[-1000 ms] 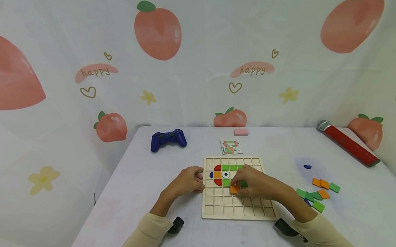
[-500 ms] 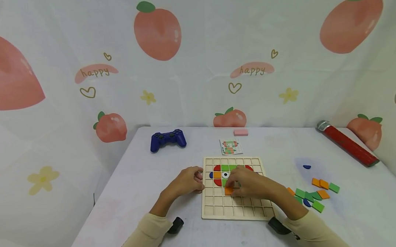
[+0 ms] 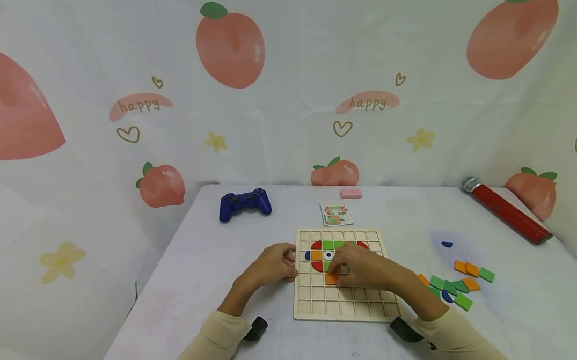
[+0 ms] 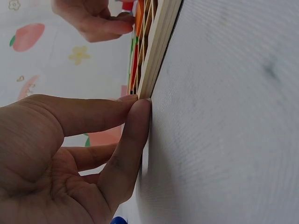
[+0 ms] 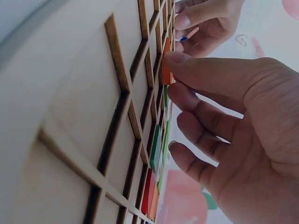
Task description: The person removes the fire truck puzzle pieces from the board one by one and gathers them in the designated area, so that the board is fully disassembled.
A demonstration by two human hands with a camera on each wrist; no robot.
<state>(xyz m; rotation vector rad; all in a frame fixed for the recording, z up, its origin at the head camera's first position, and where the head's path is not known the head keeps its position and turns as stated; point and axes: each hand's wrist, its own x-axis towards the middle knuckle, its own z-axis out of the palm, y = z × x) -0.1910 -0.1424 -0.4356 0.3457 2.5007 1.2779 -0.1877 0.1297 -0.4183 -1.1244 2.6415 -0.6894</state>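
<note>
My left hand (image 3: 270, 264) holds the left edge of a wooden grid board (image 3: 305, 306), thumb and finger at its rim in the left wrist view. Over the middle of the board, my right hand (image 3: 365, 265) pinches an orange square tile (image 3: 331, 279) between thumb and forefinger. That tile lies at a grid cell just below the coloured pieces; whether it sits fully flat I cannot tell. Red curved pieces (image 3: 317, 266), green tiles (image 3: 327, 245), a blue half-round piece (image 3: 308, 255) and an eye tile (image 3: 328, 255) fill upper cells. My right hand hides part of this pattern.
Right of the board lie several loose orange and green tiles (image 3: 463, 301) and blue half-round pieces (image 3: 447, 244). Behind it are a pattern card (image 3: 337, 214) and a pink block (image 3: 351, 193). A blue game controller (image 3: 244, 203) and a red microphone (image 3: 507, 210) stand further out.
My right hand has moved slightly left with the orange tile, shifting it about one cell left along the row. My left hand has stayed at the board's edge.
</note>
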